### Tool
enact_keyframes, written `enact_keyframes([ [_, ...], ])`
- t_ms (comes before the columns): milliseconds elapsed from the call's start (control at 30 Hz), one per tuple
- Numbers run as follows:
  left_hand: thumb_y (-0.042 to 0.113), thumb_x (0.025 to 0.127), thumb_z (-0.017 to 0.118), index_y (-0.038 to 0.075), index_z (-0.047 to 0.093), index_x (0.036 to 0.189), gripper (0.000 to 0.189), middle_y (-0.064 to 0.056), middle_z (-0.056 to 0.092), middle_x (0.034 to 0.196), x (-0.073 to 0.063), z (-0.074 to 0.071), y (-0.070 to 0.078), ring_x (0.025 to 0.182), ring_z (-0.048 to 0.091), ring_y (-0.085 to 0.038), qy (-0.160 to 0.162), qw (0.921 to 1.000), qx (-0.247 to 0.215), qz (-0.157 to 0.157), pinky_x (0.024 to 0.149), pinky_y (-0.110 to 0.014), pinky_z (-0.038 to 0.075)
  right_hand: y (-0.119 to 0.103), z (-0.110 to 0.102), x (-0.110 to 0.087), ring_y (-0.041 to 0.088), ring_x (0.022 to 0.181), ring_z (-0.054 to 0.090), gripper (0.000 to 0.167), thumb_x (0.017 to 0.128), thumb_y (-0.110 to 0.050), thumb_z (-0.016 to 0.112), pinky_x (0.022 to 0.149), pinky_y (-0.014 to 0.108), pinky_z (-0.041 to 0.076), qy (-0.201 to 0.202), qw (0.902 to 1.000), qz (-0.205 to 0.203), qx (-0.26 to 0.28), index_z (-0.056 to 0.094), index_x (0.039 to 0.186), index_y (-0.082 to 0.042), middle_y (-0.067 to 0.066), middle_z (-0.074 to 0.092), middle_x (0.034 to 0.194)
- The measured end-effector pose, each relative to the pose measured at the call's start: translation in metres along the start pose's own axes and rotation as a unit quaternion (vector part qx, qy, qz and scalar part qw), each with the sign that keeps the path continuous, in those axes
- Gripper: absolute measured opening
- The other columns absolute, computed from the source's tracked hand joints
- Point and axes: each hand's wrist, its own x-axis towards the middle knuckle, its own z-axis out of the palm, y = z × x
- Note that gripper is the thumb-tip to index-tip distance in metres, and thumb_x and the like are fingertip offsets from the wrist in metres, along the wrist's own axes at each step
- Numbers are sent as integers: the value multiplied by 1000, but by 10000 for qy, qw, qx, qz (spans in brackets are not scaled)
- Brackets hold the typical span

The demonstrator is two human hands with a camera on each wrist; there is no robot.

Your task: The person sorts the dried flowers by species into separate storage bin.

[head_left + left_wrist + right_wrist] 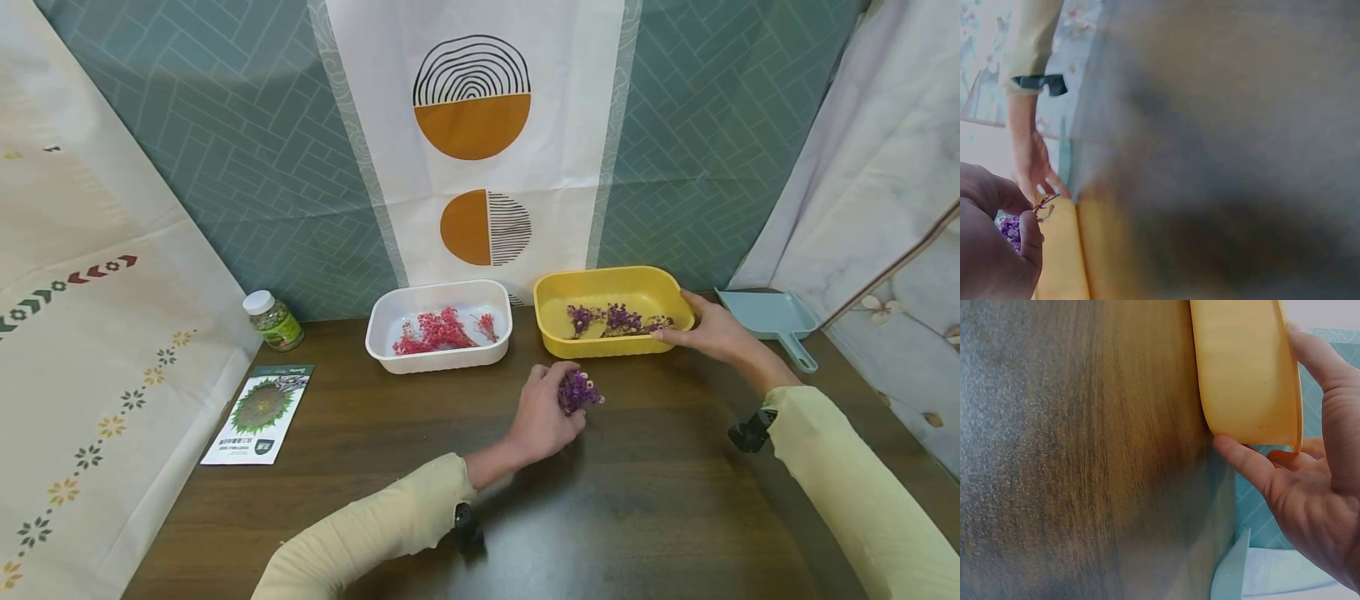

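My left hand point(542, 417) pinches a small bunch of purple dried flowers point(577, 392) in front of the yellow tray point(592, 347). In the left wrist view its thin stems point(1046, 205) stick out between thumb and fingers. More purple dried flowers point(622, 320) lie along the front inside the yellow tray. The tray's right end is gripped by my right hand point(716, 331), with the thumb at the front rim. The right wrist view shows fingers round the yellow tray's end point(1250, 381), one fingertip at its lower edge.
Left of the yellow tray stands a white tray point(442, 362) with pink dried flowers point(438, 328). A pale blue dustpan point(772, 312) lies to the right. At the left are a white-capped jar point(279, 325) and a seed packet point(258, 417) with a sunflower picture. Patterned cloths hang behind the table.
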Motion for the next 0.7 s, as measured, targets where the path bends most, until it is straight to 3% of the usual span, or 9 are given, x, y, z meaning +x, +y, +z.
enact_keyframes([
  [233,2,73,79,3,60,127,58,-15,58,107,27,-4,0,93,52,-22,230,9996,32,179,74,-26,48,0,0,0,52,133,33,121,84,-62,72,107,69,26,15,10000,47,13,1,156,5,38,23,152],
  [467,4,77,79,5,57,133,60,-16,56,111,53,-5,1,98,52,-22,85,9999,70,-131,76,-26,49,0,0,1,52,133,34,120,85,-60,72,107,69,26,34,10000,51,-18,1,156,6,38,24,152],
  [700,7,78,77,5,56,132,59,-17,59,116,83,-8,2,102,50,-24,144,9994,203,-252,82,-29,48,1,1,2,50,134,33,118,86,-57,72,108,67,26,25,10000,7,35,2,156,5,37,24,153],
])
